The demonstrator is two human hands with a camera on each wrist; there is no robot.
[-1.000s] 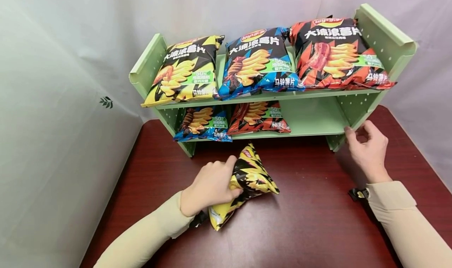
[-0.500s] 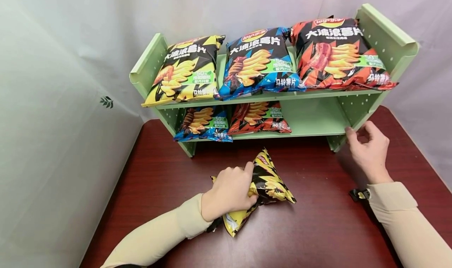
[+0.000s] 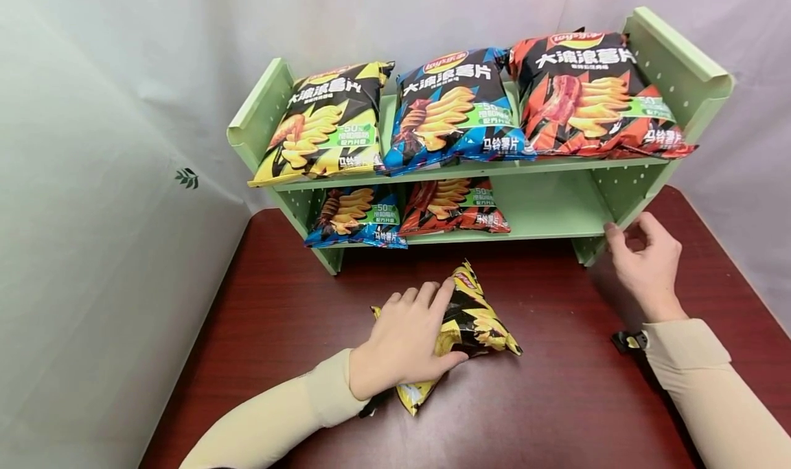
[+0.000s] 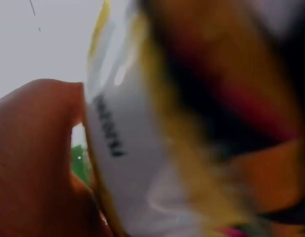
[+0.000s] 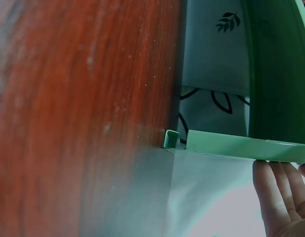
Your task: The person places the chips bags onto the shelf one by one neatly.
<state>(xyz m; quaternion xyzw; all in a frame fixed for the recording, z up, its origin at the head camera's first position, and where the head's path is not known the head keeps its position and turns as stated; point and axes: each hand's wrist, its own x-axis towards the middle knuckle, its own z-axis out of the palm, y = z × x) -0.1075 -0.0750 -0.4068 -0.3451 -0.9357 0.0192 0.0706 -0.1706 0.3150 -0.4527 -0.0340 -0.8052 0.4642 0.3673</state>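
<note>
A yellow and black bag of potato chips [image 3: 472,318] lies on the dark red table in front of the shelf. My left hand [image 3: 402,338] rests over its left part, fingers stretched across the top and thumb along the near side. Close up in the left wrist view, the bag [image 4: 137,133] stands blurred beside the thumb [image 4: 39,148]. My right hand [image 3: 645,266] is at the right side of the green shelf [image 3: 550,201], thumb at the front edge. In the right wrist view its fairly straight fingers [image 5: 271,192] touch the outside of the side panel [image 5: 226,142].
On the top shelf sit a yellow bag [image 3: 321,126], a blue bag [image 3: 454,108] and a red bag [image 3: 593,98]. Below, a blue bag [image 3: 358,215] and a red bag [image 3: 454,204] stand at the left. A pale curtain [image 3: 111,180] borders the table [image 3: 537,400].
My left hand carried the yellow chip bag right and toward me, then its fingers loosened and spread over it. My right hand stayed at the shelf's side.
</note>
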